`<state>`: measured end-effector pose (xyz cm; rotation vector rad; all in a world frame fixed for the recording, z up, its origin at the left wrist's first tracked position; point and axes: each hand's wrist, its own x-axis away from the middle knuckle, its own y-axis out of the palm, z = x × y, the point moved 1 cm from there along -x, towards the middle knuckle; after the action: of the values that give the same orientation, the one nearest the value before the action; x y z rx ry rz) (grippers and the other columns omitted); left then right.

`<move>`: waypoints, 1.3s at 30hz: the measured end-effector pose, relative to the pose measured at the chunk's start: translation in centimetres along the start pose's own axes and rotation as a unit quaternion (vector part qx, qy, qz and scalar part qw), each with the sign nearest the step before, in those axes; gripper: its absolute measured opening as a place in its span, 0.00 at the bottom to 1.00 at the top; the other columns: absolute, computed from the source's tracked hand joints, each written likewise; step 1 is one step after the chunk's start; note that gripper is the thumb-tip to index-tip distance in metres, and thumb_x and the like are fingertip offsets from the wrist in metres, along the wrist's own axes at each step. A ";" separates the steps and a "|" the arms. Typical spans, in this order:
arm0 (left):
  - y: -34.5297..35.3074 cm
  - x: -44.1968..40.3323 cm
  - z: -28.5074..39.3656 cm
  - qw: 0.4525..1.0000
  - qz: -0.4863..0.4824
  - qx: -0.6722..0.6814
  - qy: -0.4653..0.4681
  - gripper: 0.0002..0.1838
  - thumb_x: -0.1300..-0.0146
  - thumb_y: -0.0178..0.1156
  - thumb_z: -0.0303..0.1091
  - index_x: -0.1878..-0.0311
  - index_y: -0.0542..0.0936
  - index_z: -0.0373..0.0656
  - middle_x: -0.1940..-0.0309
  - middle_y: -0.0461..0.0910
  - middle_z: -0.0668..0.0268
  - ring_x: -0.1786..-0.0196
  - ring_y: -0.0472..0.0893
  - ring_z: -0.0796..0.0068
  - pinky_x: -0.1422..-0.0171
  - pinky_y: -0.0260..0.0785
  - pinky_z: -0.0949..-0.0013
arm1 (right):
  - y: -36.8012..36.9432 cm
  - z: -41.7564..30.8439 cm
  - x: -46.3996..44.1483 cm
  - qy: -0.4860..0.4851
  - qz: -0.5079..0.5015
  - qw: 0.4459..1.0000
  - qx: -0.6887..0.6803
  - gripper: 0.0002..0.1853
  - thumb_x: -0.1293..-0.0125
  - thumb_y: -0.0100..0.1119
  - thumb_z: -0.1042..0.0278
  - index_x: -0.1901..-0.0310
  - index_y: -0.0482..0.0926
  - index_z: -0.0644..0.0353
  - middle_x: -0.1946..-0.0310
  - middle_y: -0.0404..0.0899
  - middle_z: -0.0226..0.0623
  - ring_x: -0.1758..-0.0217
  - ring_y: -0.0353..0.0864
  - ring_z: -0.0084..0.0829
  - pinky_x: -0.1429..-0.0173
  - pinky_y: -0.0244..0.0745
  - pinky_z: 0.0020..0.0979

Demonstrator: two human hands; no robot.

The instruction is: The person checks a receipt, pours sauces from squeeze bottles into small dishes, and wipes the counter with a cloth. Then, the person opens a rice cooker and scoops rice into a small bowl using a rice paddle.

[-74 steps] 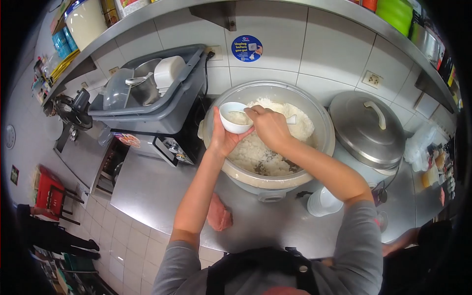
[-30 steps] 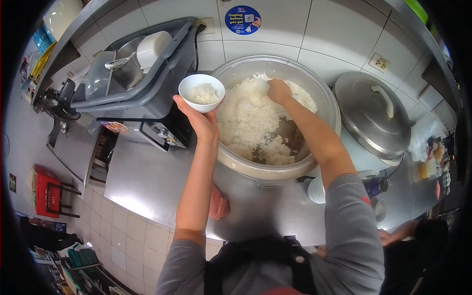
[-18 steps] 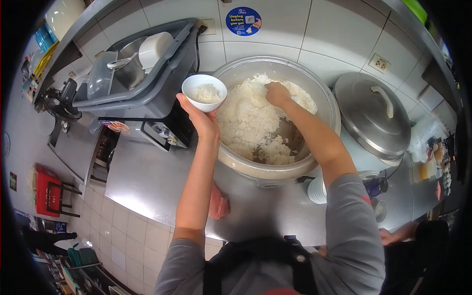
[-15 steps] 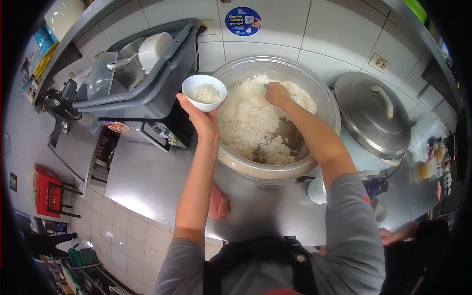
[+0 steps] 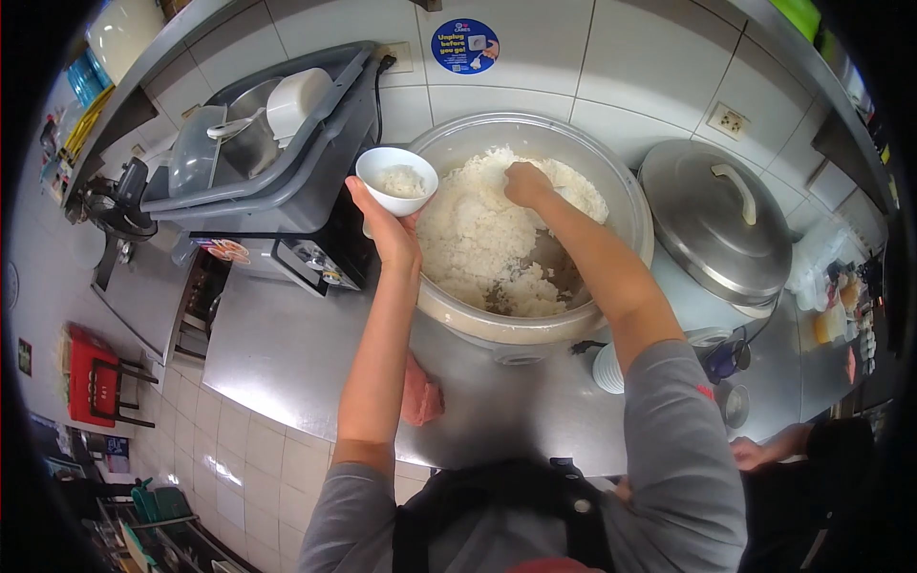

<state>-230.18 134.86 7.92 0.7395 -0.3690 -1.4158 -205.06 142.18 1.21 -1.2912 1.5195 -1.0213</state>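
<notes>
Left hand (image 5: 390, 232) cups round white bowl (image 5: 406, 203): white rice (image 5: 399, 180) | round silver metal pot (image 5: 626, 205): more rice (image 5: 478, 231) | right hand (image 5: 527, 184) curled closed there, grasp hidden

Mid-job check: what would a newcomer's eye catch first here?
The big open rice cooker at the centre, heaped with white rice, the right hand reaching into it. At its left edge, the left hand holds a white bowl with some rice. Above, a round blue sticker stands out on the tiled wall.

A commercial kitchen, judging by the large rice pot (image 5: 521, 329) and steel counter (image 5: 277, 334).
</notes>
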 end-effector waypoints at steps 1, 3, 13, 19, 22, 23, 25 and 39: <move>0.1 0.1 0.0 1.000 -0.002 0.001 -0.001 0.40 0.30 0.39 0.71 0.31 0.57 0.46 0.38 0.69 0.54 0.40 0.77 0.54 0.46 0.81 0.48 | -0.2 -0.3 0.1 0.009 -0.010 1.000 0.001 0.16 0.43 0.55 0.69 0.56 0.84 0.66 0.53 0.83 0.55 0.46 0.83 0.49 0.42 0.78 0.43; 0.4 0.2 0.1 1.000 -0.002 -0.011 -0.007 0.39 0.30 0.38 0.70 0.31 0.58 0.45 0.38 0.70 0.55 0.40 0.78 0.55 0.46 0.81 0.48 | -0.6 -0.9 0.5 0.029 -0.016 0.999 -0.001 0.16 0.42 0.55 0.69 0.56 0.84 0.67 0.52 0.83 0.54 0.46 0.83 0.49 0.42 0.78 0.42; 0.0 0.0 -0.2 1.000 -0.014 -0.013 -0.021 0.39 0.30 0.39 0.70 0.32 0.60 0.44 0.40 0.71 0.55 0.42 0.79 0.55 0.48 0.81 0.49 | -0.5 -0.7 2.0 0.097 -0.007 0.992 -0.076 0.17 0.42 0.56 0.67 0.54 0.84 0.67 0.52 0.83 0.54 0.45 0.83 0.48 0.42 0.78 0.42; -0.1 -0.1 -0.4 1.000 0.006 -0.012 -0.026 0.40 0.30 0.39 0.71 0.33 0.61 0.43 0.41 0.72 0.55 0.43 0.80 0.56 0.48 0.82 0.51 | -0.1 -0.7 2.0 0.109 0.010 0.990 -0.089 0.17 0.43 0.57 0.68 0.55 0.84 0.68 0.52 0.83 0.55 0.46 0.83 0.49 0.42 0.78 0.42; -0.1 -0.1 -0.3 1.000 -0.010 -0.013 -0.024 0.40 0.30 0.39 0.71 0.33 0.61 0.43 0.41 0.72 0.55 0.43 0.80 0.56 0.48 0.82 0.51 | -0.2 -1.3 2.3 0.102 0.026 0.991 -0.079 0.16 0.43 0.57 0.68 0.55 0.84 0.67 0.53 0.83 0.54 0.47 0.83 0.48 0.43 0.78 0.42; -0.1 -0.1 -0.3 1.000 -0.012 -0.010 -0.025 0.40 0.30 0.39 0.70 0.33 0.61 0.43 0.41 0.72 0.54 0.43 0.80 0.55 0.48 0.82 0.51 | -0.3 -1.6 2.5 0.103 0.025 0.991 -0.080 0.16 0.43 0.57 0.68 0.55 0.84 0.67 0.53 0.83 0.54 0.47 0.83 0.48 0.43 0.78 0.42; -0.1 0.1 -0.2 1.000 -0.012 -0.010 -0.027 0.40 0.30 0.39 0.70 0.33 0.61 0.43 0.41 0.72 0.54 0.43 0.80 0.55 0.48 0.82 0.51 | -0.9 -2.3 2.9 0.106 0.005 0.993 -0.058 0.16 0.43 0.57 0.68 0.56 0.84 0.66 0.54 0.84 0.54 0.47 0.84 0.48 0.43 0.79 0.41; 0.0 0.3 0.0 1.000 -0.013 -0.022 -0.018 0.40 0.29 0.39 0.69 0.31 0.58 0.42 0.38 0.68 0.53 0.40 0.77 0.53 0.46 0.81 0.49 | -2.7 -7.5 5.1 0.106 -0.063 0.991 -0.049 0.14 0.41 0.56 0.70 0.57 0.85 0.64 0.53 0.84 0.51 0.48 0.84 0.46 0.47 0.80 0.40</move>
<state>-230.11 134.60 7.88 0.6858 -0.3568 -1.4587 -211.90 137.13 5.40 -1.3984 1.6831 -1.2101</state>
